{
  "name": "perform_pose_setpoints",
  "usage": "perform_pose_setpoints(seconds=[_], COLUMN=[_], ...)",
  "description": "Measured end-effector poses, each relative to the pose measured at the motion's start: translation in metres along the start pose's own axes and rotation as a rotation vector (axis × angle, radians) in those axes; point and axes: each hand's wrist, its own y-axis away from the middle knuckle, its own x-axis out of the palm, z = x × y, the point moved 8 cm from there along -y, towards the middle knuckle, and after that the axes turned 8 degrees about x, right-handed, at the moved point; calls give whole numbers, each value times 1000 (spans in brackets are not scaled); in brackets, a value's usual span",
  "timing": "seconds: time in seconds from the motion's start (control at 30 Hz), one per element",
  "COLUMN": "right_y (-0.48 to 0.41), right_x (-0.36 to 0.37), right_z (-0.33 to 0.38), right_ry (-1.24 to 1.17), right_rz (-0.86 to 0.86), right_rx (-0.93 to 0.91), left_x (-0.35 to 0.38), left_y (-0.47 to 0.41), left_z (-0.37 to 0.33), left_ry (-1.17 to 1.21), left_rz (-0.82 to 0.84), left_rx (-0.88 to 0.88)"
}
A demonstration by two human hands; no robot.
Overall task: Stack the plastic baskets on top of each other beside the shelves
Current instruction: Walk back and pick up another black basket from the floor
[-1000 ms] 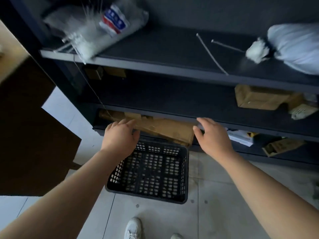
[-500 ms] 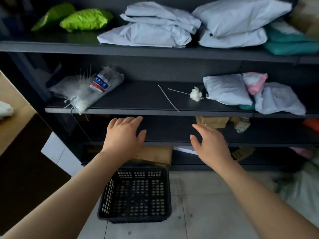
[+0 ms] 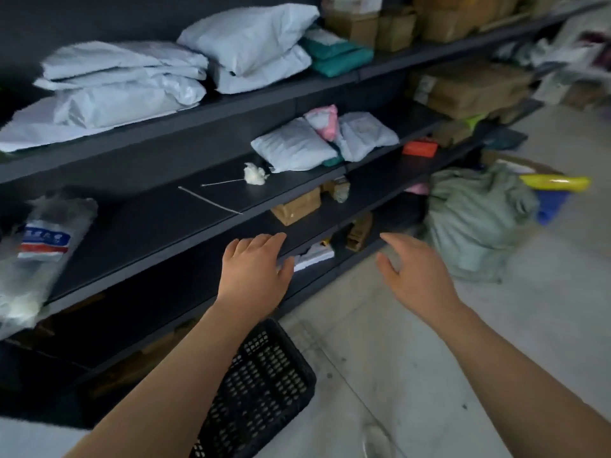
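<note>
Dark shelves (image 3: 185, 226) run past our spread, empty fingers; below our left hand (image 3: 253, 272), right hand (image 3: 418, 276) apart, sits seemingly one basket (image 3: 264, 388).

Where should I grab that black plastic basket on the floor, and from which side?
Probably by the top rim of the black plastic basket, one hand on each of two opposite rims, coming down from above. It sits upright and open-topped on the floor by the shelves; both the left hand and right hand are empty.

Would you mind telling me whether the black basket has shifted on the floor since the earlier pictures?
Cannot tell. The black basket sits on the floor against the bottom shelf as before; the camera turned.
</note>
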Motion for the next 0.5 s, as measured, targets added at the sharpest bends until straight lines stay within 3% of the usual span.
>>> perform_pose_setpoints(seconds=[0.2,0.5], right_y=[73,213], right_x=[-57,-166], right_z=[-91,-217], right_ry=[79,158], right_rz=[-112,-325], right_rx=[310,693], left_x=[39,77], left_y=[-13,0], left_z=[-92,-304], left_ry=[104,194], left_rz=[96,165], left_rx=[267,676])
